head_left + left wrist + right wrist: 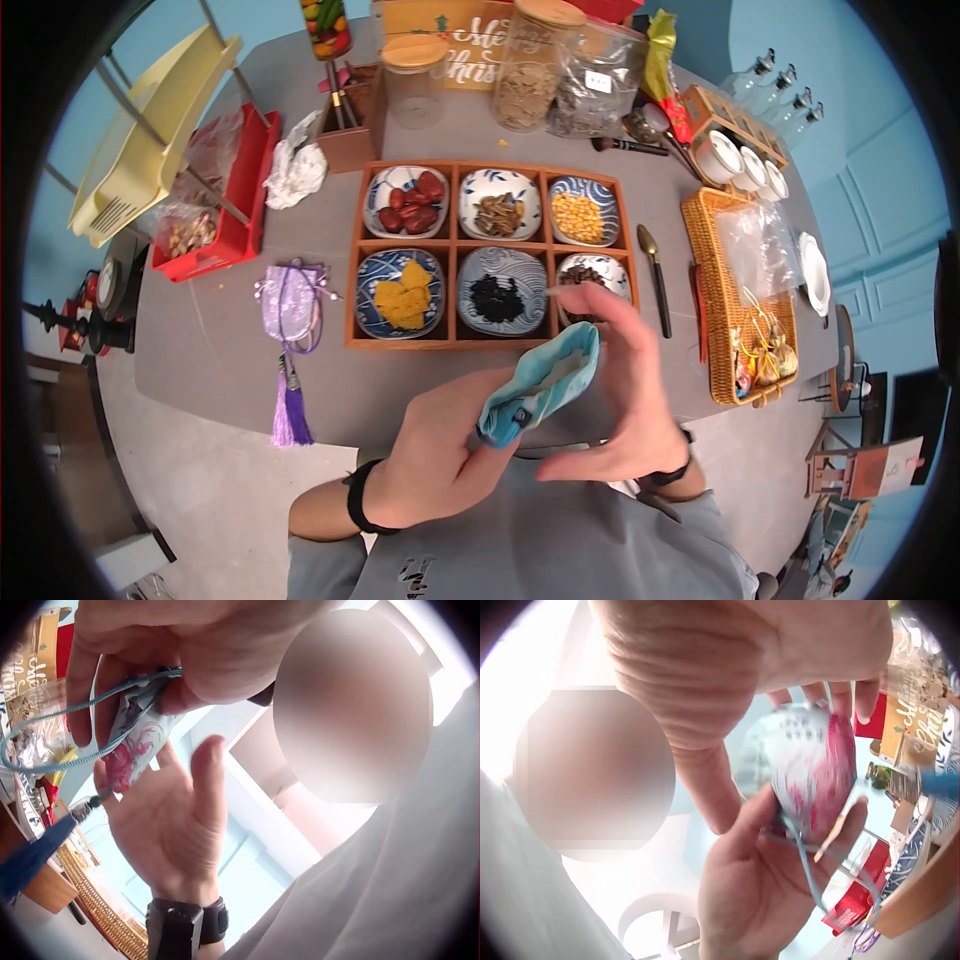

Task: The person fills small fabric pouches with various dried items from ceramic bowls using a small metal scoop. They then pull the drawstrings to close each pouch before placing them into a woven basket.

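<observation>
Gripping a blue fabric pouch just below frame centre in the curled left hand; holding the right hand open and empty beside it. Probably light, soft, easily crumpled; best pinched by the sides, clear of the looped cord.

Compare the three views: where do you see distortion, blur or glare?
Head view: the table bows at its edges, corners black; left wrist view: an oval patch is blurred out and the upper right glares white; right wrist view: the pouch looks smeared and the left side is washed out.
</observation>
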